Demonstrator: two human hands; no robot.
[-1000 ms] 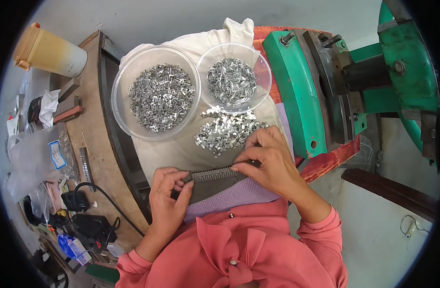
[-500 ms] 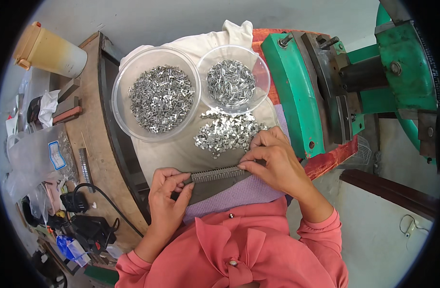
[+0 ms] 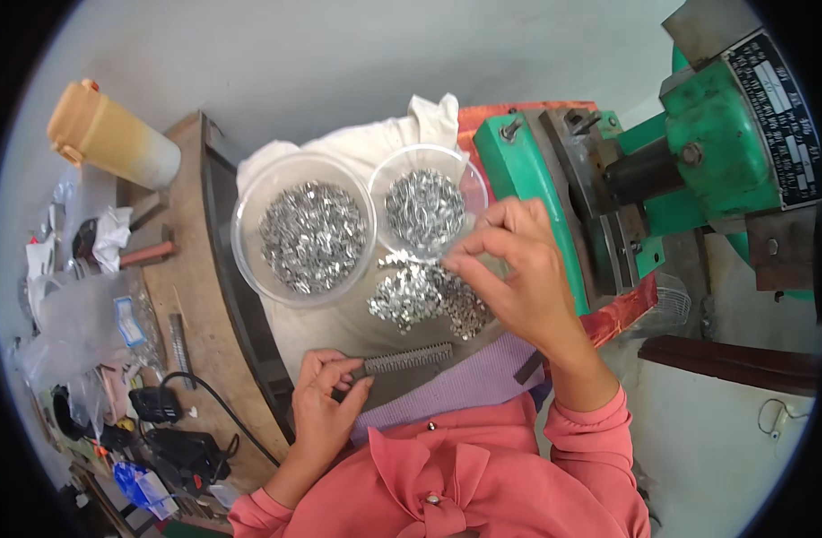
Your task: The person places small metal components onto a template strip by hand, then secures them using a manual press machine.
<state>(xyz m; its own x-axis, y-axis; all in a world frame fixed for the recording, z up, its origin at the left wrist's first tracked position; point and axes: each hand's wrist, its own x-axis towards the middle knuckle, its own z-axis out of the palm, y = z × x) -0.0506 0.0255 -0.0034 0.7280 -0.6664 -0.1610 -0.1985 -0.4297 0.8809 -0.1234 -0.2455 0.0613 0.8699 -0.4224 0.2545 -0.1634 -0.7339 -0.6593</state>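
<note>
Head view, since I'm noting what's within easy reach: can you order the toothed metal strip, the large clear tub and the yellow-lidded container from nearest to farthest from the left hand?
From the left hand:
1. Toothed metal strip: at the fingertips, extending right.
2. Large clear tub: beyond the hand, on the cloth.
3. Yellow-lidded container: far left.

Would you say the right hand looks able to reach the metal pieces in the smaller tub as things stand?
Probably yes: the right hand appears close to the smaller tub, whose open top leaves the metal pieces uncovered.
</note>
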